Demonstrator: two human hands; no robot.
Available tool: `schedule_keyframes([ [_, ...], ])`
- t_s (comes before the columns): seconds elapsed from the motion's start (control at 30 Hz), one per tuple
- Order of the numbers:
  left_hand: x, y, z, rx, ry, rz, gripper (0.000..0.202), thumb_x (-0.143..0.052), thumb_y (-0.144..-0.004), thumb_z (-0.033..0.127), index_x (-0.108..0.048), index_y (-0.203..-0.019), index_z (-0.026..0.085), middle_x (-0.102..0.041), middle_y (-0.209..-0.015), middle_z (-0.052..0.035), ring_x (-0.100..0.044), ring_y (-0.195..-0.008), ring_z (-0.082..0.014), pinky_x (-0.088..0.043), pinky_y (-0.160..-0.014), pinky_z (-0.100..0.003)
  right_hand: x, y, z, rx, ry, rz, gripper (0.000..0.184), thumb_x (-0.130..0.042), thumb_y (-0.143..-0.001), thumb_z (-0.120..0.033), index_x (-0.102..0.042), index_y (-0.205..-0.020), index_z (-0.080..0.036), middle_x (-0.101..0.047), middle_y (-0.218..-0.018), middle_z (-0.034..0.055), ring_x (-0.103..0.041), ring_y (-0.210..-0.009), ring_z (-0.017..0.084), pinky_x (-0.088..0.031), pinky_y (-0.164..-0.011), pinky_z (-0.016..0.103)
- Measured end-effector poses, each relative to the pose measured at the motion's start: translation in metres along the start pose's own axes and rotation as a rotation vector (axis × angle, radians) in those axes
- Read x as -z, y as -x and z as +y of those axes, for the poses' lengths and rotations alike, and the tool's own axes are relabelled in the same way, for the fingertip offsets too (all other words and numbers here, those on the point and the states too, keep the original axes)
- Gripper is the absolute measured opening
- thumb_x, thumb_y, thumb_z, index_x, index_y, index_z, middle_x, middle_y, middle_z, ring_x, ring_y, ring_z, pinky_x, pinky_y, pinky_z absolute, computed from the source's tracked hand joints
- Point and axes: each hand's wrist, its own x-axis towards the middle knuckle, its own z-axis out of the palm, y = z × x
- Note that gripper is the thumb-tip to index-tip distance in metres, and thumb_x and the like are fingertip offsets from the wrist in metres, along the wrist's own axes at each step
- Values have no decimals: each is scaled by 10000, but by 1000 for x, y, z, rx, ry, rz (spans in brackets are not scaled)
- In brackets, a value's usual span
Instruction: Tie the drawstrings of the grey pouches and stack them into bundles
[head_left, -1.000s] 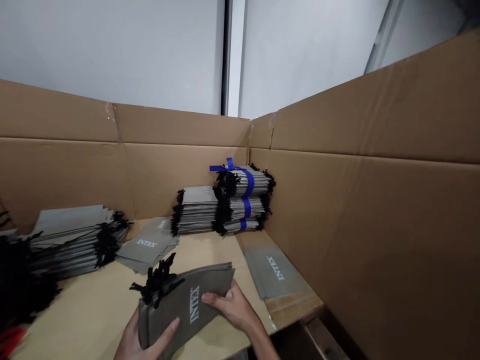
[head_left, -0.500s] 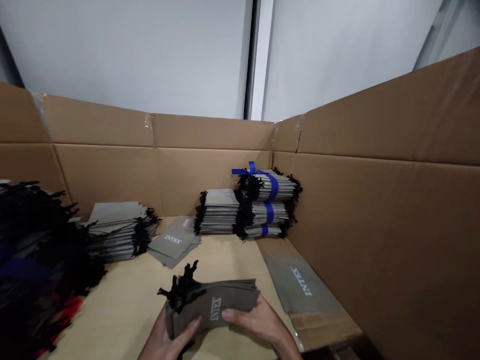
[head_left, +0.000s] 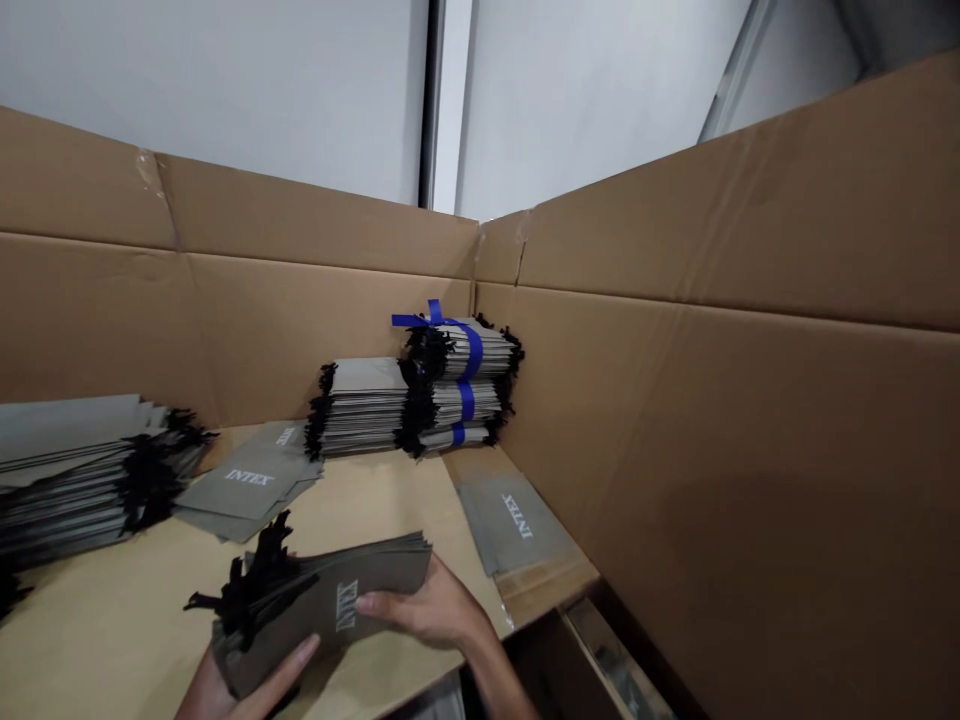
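Note:
Both my hands hold a stack of grey INTEX pouches (head_left: 330,600) with black drawstrings at its left end, just above the cardboard work surface (head_left: 120,610). My left hand (head_left: 240,685) grips the stack's lower left edge, thumb on top. My right hand (head_left: 424,605) clasps its right end, fingers curled round the front. The stack lies nearly flat, tilted slightly.
Tall cardboard walls (head_left: 712,420) enclose the surface on the back and right. A bundle tied with blue ribbon (head_left: 461,385) and a loose stack (head_left: 360,405) sit in the far corner. More pouches lie at left (head_left: 75,475), centre (head_left: 244,480) and right (head_left: 510,520).
The view swung left, then back right. The stack in my hands has tipped from upright-tilted to nearly flat and sits lower left in the picture. Both hands kept their hold.

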Motion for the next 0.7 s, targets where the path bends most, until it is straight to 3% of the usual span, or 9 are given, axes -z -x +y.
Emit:
schedule_keyframes([
  [0.13, 5, 3, 10, 72, -32, -20, 824, -967, -419, 883, -834, -964, 279, -914, -1159, -126, -821, -1209, -503, -686, -1088, -574, -2, 1, -7, 8, 26, 3, 807, -1036, -711, -666, -816, -1337, -207, -855, -1349, 117, -791, -1284, 390, -608, -1186, 569],
  [0.27, 9, 6, 8, 59, -22, -114, 752, -975, -571, 814, -854, -1071, 265, -897, -1267, -119, -807, -1275, -467, -631, -1179, -546, -3, 3, -11, 29, 20, -15, 804, -1035, -731, -635, -805, -1378, -217, -837, -1394, 126, -772, -1330, 410, -598, -1201, 595],
  [0.5, 4, 10, -13, 45, 12, -37, 845, -1005, -613, 740, -836, -1241, 199, -896, -1232, -159, -831, -1216, -463, -690, -1073, -554, -2, 3, -4, 28, 45, 5, 838, -1021, -726, -670, -791, -1376, -194, -832, -1391, 162, -764, -1334, 440, -578, -1203, 631],
  [0.7, 4, 13, -8, 21, 2, -53, 894, -982, -617, 787, -820, -1267, 195, -884, -1238, -186, -802, -1270, -474, -640, -1148, -577, -2, 3, -4, 22, 56, -3, 826, -1004, -742, -681, -793, -1373, -193, -825, -1391, 178, -766, -1316, 441, -571, -1200, 635],
])
